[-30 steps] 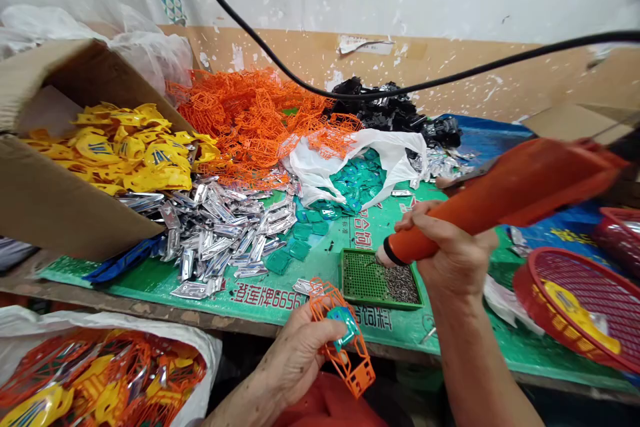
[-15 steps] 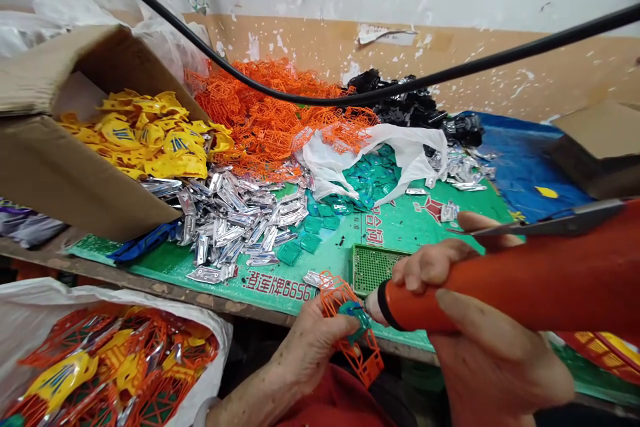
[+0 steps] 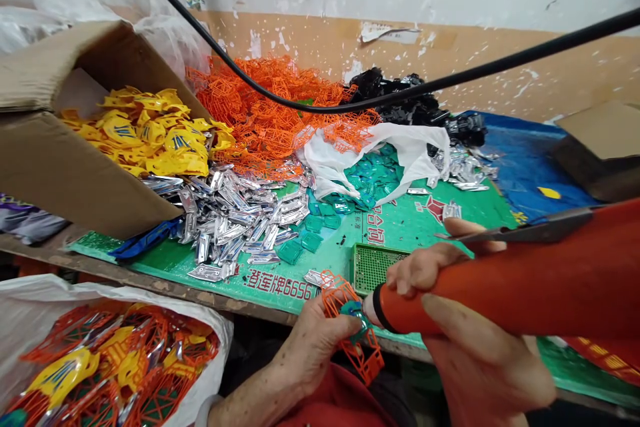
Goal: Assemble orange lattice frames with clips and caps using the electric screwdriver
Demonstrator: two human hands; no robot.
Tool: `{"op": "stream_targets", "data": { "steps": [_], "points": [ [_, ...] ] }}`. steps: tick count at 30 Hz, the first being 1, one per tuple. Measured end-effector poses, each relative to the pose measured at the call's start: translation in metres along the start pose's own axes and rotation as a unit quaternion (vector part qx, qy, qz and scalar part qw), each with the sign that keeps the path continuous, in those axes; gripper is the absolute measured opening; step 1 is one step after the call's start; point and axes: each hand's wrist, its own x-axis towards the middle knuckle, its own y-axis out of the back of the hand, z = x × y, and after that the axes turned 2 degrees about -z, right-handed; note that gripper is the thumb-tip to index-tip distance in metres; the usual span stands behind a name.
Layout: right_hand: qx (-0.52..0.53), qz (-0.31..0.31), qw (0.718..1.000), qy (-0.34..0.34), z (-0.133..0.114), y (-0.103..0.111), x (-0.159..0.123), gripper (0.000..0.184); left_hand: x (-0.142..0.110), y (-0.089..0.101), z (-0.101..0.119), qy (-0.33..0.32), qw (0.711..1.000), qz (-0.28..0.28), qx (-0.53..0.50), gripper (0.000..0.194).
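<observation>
My left hand (image 3: 313, 347) grips an orange plastic lattice cage (image 3: 367, 360) at the bench's front edge, with a teal piece (image 3: 354, 310) held in the cage. My right hand (image 3: 475, 363) is wrapped around a thick orange-handled tool (image 3: 505, 297), possibly a heat tool, with a black collar near its narrow pale tip. That tip sits right beside the teal piece, and I cannot tell whether they touch. A steel blade (image 3: 525, 231), perhaps of scissors, lies along the handle above my right fingers.
A cardboard box (image 3: 65, 173) holds yellow plastic parts. Heaps of orange lattices (image 3: 265, 113), silver pieces (image 3: 235, 223), teal squares (image 3: 370, 173) and black parts (image 3: 405, 97) cover a green printed mat (image 3: 340, 247). A green perforated tray (image 3: 373, 268) sits near my hands. A black cable crosses overhead.
The orange tool has swung in to the right of the cage, its tip now beside the teal piece. My right hand sits lower and closer. The view has shifted slightly, and the red basket has left it.
</observation>
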Motion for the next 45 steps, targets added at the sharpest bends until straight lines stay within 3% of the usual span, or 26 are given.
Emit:
{"op": "stream_targets", "data": {
  "steps": [13,27,31,35,39,45],
  "points": [
    [0.003,-0.010,1.000,-0.002,0.006,0.001,-0.005,0.046,-0.002,0.000,-0.004,0.011,0.999,0.030,0.020,0.018],
    [0.033,-0.021,0.999,0.009,0.012,0.008,-0.013,0.050,-0.005,0.001,-0.001,0.011,0.997,-0.005,0.073,0.017],
    [0.053,0.007,0.998,0.037,-0.006,0.012,0.003,0.054,-0.008,0.002,0.004,-0.009,0.995,-0.040,0.090,0.019],
    [0.026,0.100,0.989,0.109,-0.010,0.024,0.036,0.043,-0.010,0.004,0.009,-0.005,0.997,-0.056,0.056,0.026],
    [-0.023,0.174,0.974,0.145,0.013,0.037,0.070,0.017,-0.010,0.006,0.010,0.034,0.998,-0.053,0.011,0.032],
    [-0.055,0.164,0.977,0.122,0.054,0.043,0.086,0.012,-0.007,0.010,0.008,0.068,0.997,-0.025,-0.017,0.040]
  ]
}}
